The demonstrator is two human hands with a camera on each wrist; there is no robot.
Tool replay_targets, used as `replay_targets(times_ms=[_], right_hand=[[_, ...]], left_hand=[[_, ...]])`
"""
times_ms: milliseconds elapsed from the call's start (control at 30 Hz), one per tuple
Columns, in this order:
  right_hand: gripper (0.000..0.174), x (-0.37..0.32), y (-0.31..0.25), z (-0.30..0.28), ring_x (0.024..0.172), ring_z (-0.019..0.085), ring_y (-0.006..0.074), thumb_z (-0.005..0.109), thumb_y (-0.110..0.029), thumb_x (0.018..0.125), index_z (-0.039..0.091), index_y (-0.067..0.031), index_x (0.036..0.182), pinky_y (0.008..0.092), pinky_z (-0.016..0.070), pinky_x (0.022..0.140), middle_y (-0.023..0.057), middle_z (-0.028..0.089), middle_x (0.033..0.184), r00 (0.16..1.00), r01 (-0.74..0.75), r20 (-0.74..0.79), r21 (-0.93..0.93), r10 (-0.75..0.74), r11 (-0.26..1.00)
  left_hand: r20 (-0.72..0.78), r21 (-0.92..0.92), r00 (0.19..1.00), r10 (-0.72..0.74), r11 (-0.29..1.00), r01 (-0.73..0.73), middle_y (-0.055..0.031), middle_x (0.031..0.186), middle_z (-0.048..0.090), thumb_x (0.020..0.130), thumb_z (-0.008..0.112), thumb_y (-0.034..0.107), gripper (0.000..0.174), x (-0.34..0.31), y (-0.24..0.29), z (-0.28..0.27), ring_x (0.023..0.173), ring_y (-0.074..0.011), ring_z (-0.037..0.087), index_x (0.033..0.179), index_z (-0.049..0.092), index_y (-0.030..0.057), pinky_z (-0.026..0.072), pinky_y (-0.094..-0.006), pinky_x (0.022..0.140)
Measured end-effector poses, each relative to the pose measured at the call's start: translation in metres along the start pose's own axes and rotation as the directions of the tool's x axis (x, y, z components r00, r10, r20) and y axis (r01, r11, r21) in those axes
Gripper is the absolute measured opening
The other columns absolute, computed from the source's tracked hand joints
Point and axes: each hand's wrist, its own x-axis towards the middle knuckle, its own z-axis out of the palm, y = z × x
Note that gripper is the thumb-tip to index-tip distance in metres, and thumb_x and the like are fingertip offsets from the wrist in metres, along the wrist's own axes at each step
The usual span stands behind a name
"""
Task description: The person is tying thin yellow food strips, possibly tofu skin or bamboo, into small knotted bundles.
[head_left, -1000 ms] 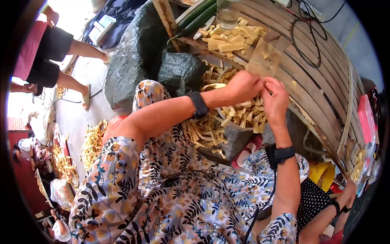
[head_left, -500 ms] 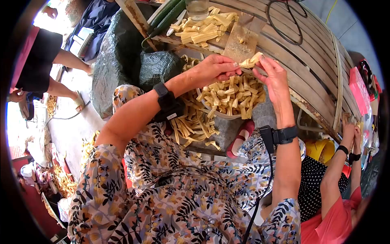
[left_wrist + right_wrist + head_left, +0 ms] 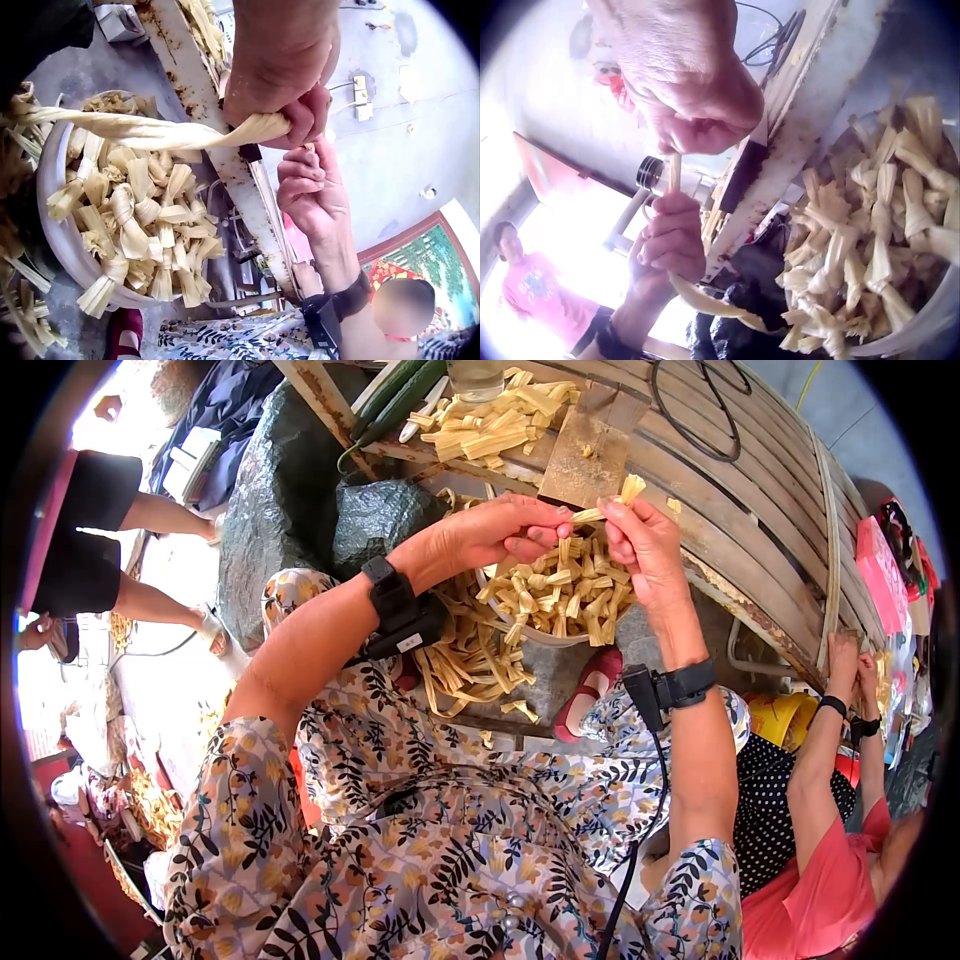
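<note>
In the head view my left hand [image 3: 500,532] and my right hand [image 3: 650,550] pinch a pale yellow strip [image 3: 588,516] between them, its fanned end above my right fingertips. My left hand [image 3: 281,75] grips a twisted length [image 3: 165,133] that trails past the bowl in the left wrist view; my right hand [image 3: 311,187] is close by with curled fingers. From the right wrist, a short piece [image 3: 675,171] spans my right hand [image 3: 686,90] and left hand [image 3: 667,244]. Below is a round bowl [image 3: 64,247] of knotted pieces [image 3: 124,225].
A slatted wooden table [image 3: 730,530] carries a small board [image 3: 585,460], folded strips [image 3: 495,425], a glass jar [image 3: 475,378], green cucumbers [image 3: 400,398] and a black cable. Loose strips [image 3: 460,670] lie beside the bowl. Dark plastic bags [image 3: 255,520] stand at left; other people are at both sides.
Both hands came apart from close together, with the strip showing between them. Since the last frame they have moved slightly left, and the knotted part is no longer plainly visible between the fingers.
</note>
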Motion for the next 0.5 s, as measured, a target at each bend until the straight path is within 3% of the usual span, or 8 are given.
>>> replay_targets(times_ms=[100,200,267,333,367,500], right_hand=[[0.016,-0.001,-0.003,0.007,0.043,0.040,0.0013,0.065,-0.018,0.076,0.061,-0.0028,0.079,0.0140,0.0265,0.038,-0.0001,0.053,0.059,0.994,0.032,-0.098,-0.143,-0.046,0.989],[0.019,0.003,-0.010,0.000,0.043,0.042,0.0019,0.064,-0.022,0.078,0.061,-0.0027,0.078,0.0135,0.0283,0.038,0.0012,0.055,0.059,0.998,-0.013,-0.070,-0.104,0.006,0.994],[0.022,0.009,-0.011,-0.006,0.041,0.041,0.0021,0.063,-0.025,0.079,0.062,-0.0023,0.077,0.0138,0.0276,0.037,0.0015,0.054,0.057,0.998,0.000,-0.062,-0.065,-0.004,0.998],[0.023,0.013,-0.014,-0.009,0.041,0.041,0.0023,0.062,-0.025,0.079,0.061,-0.0020,0.077,0.0139,0.0274,0.037,0.0018,0.054,0.057,0.999,0.013,-0.043,-0.031,-0.014,0.999],[0.025,0.015,-0.016,-0.011,0.043,0.042,0.0031,0.061,-0.027,0.081,0.061,-0.0021,0.078,0.0149,0.0302,0.038,0.0033,0.055,0.059,0.998,0.018,-0.055,-0.048,-0.020,0.999],[0.030,0.018,-0.020,-0.003,0.047,0.047,0.0052,0.058,-0.029,0.083,0.061,0.0001,0.080,0.0169,0.0372,0.043,0.0074,0.059,0.065,0.986,0.046,-0.156,-0.116,-0.064,0.992]], left_hand=[[-0.003,-0.044,0.999,-0.045,0.998,0.045,0.0080,0.056,0.033,0.090,0.044,0.024,0.023,-0.001,0.002,-0.002,0.044,-0.0003,0.025,0.084,0.051,0.0028,0.0193,-0.0138,0.038],[-0.020,0.125,1.000,-0.016,0.992,0.019,0.0078,0.057,0.033,0.090,0.044,0.023,0.023,-0.001,0.010,-0.002,0.044,-0.0003,0.027,0.083,0.051,0.0025,0.0208,-0.0135,0.038],[-0.042,0.396,0.995,0.088,0.916,-0.064,0.0053,0.059,0.042,0.090,0.046,0.022,0.022,-0.001,0.016,-0.007,0.049,-0.0020,0.038,0.084,0.053,0.0013,0.0304,-0.0146,0.044],[-0.074,0.666,0.965,0.252,0.733,-0.140,0.0039,0.061,0.046,0.089,0.047,0.021,0.021,-0.001,0.021,-0.006,0.052,-0.0033,0.043,0.085,0.055,0.0008,0.0353,-0.0158,0.048],[-0.102,0.708,0.943,0.316,0.689,-0.154,0.0022,0.063,0.050,0.088,0.049,0.019,0.020,0.002,0.022,-0.010,0.057,-0.0048,0.048,0.087,0.056,0.0007,0.0392,-0.0178,0.053],[-0.180,0.761,0.911,0.372,0.639,-0.111,0.0024,0.064,0.052,0.086,0.052,0.018,0.019,0.000,0.041,-0.013,0.055,-0.0038,0.047,0.083,0.058,0.0011,0.0382,-0.0182,0.050]])
